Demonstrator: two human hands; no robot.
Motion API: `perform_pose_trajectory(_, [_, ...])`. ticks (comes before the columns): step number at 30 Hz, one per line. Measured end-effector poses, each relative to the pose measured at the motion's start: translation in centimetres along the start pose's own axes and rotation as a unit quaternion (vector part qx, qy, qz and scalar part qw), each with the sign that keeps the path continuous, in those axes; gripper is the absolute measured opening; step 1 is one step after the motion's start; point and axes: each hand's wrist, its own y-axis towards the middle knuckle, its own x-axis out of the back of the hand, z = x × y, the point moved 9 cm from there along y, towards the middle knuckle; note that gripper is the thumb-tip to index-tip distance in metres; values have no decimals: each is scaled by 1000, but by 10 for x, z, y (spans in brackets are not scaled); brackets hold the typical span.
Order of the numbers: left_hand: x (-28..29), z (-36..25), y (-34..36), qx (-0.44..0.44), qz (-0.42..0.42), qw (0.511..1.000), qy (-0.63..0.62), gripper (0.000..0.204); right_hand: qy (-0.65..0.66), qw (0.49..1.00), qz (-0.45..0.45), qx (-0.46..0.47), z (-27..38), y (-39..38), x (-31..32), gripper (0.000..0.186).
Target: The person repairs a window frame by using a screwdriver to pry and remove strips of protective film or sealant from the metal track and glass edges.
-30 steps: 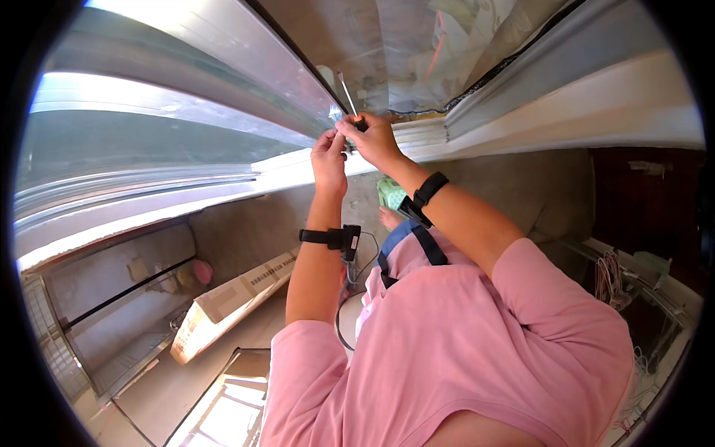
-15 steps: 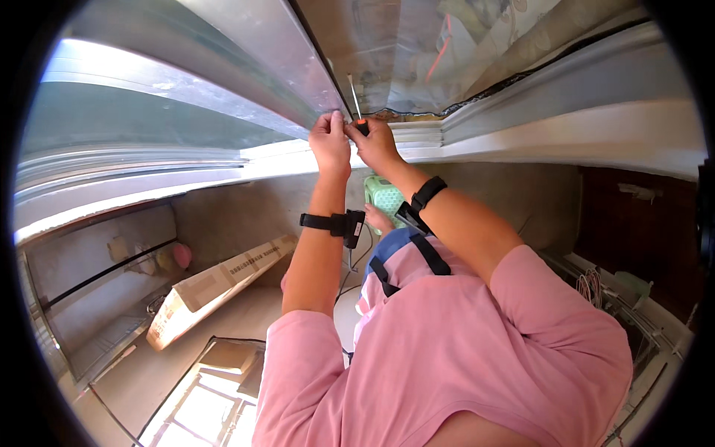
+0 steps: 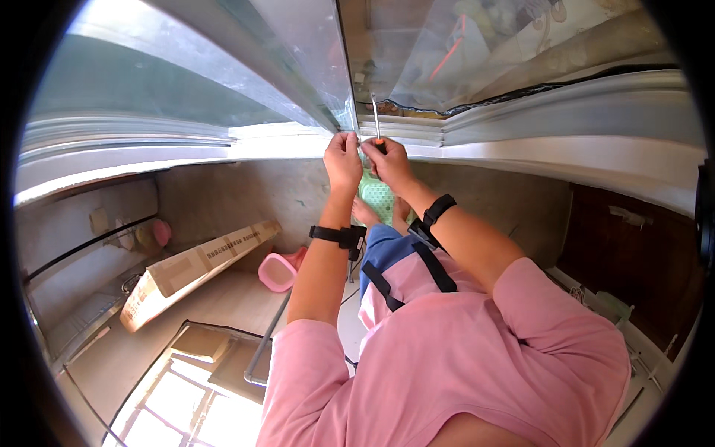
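hands raised together at window frame (image 3: pixel 417 141): right hand (image 3: pixel 387 162) gripping thin screwdriver (image 3: pixel 376 119), tip up at frame's rail; left hand (image 3: pixel 343 158) pinched shut beside it, contents unclear. mid-fastening, probably; next calls for steady turning.

Single view from a head-worn wide fisheye camera, the left of a side-by-side pair, looking steeply down along the wearer's own body. The pink-sleeved forearms enter from the lower edge and converge at upper centre, where the left hand (image 3: pixel 342 158) and right hand (image 3: pixel 386 162) lie near the lens against a window frame (image 3: pixel 521 153) that arcs across the upper half. Straight edges bow toward the dark circular rim. The floor, well below, occupies the lower left, with a long cardboard box (image 3: pixel 195 270) at middle left. No second view is available for comparison.
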Motion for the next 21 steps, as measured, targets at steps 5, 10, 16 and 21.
perform_pose_trajectory(5, [0, -22, -10, -42, -6, 999, 19, 22, 26, 999, 9, 31, 35, 19, -6, 17])
perform_pose_trajectory(10, [-1, -20, -18, -48, 0, 998, 44, 22, -16, 995, -36, 89, 31, 39, -7, 19])
perform_pose_trajectory(16, [-5, 35, -33, 12, 17, 995, 96, 22, -128, 989, -69, 30, -24, 29, 17, 19])
perform_pose_trajectory(21, [0, 60, -33, 37, -50, 997, 41, 30, -92, 993, -74, -14, -53, 19, 27, 22])
